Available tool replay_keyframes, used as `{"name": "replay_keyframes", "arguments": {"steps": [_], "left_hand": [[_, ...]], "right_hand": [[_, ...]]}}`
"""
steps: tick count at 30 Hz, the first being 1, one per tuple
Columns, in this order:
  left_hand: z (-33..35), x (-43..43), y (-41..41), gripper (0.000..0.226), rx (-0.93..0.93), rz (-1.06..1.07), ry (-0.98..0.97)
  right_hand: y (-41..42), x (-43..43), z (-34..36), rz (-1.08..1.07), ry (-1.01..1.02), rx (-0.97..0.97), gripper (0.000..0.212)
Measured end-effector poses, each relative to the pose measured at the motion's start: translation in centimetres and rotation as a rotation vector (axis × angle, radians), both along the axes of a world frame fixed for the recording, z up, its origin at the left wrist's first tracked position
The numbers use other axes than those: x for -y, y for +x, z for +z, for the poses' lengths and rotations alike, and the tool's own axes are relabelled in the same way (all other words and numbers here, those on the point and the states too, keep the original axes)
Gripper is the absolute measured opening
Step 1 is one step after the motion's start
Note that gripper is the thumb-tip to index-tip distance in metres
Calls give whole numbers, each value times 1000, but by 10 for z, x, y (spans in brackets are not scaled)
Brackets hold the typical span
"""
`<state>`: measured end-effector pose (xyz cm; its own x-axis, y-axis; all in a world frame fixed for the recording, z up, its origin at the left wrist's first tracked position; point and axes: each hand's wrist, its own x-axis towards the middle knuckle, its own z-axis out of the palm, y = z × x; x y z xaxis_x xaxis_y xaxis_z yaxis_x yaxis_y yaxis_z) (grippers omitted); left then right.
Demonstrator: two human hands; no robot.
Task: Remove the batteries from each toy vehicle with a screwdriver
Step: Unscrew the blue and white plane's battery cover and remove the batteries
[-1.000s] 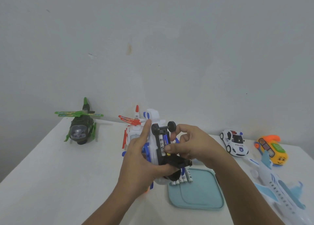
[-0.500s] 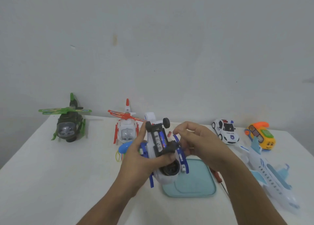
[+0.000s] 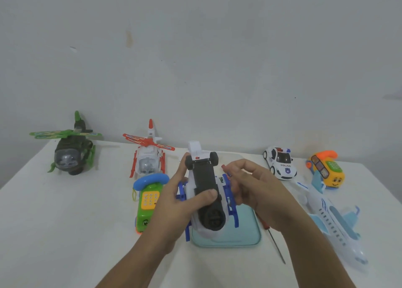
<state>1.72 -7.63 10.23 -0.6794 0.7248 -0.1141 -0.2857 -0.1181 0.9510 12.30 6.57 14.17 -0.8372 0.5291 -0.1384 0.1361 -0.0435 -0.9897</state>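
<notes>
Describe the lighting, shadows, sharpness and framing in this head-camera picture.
Head view: soft, even light, no glare; only faint shadows on the table; the whole frame is slightly hazy, the police car lettering just legible; the frame tilts, the table's far edge sloping down to the right.

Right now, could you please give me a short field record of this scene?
left hand: grips upturned white-and-blue helicopter, thumb on its black underside
right hand: pinches a small red-tipped item, too blurred to identify
screwdriver: lies on table, right of teal tray
other toys: green helicopter, police car, airplane
</notes>
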Motion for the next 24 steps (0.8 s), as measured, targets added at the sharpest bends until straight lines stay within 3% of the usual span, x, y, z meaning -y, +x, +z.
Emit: {"name": "replay_keyframes", "arguments": {"steps": [4, 6, 9, 15, 20, 24], "left_hand": [[-3, -5, 10, 80, -36, 27, -33], [-4, -8, 16, 80, -56, 31, -48], [-4, -12, 22, 77, -75, 53, -64], [-3, -15, 30, 76, -104, 107, -58], [1, -19, 36, 74, -81, 107, -29], [0, -21, 36, 76, -48, 114, -42]], "right_hand": [[-3, 6, 0, -170, 373, 60, 13], [-7, 9, -3, -194, 457, 79, 22], [-9, 12, -4, -140, 318, 45, 28], [-4, 8, -3, -88, 395, -19, 10], [-4, 2, -6, -76, 359, -34, 10], [0, -8, -8, -16, 180, -36, 20]]}}
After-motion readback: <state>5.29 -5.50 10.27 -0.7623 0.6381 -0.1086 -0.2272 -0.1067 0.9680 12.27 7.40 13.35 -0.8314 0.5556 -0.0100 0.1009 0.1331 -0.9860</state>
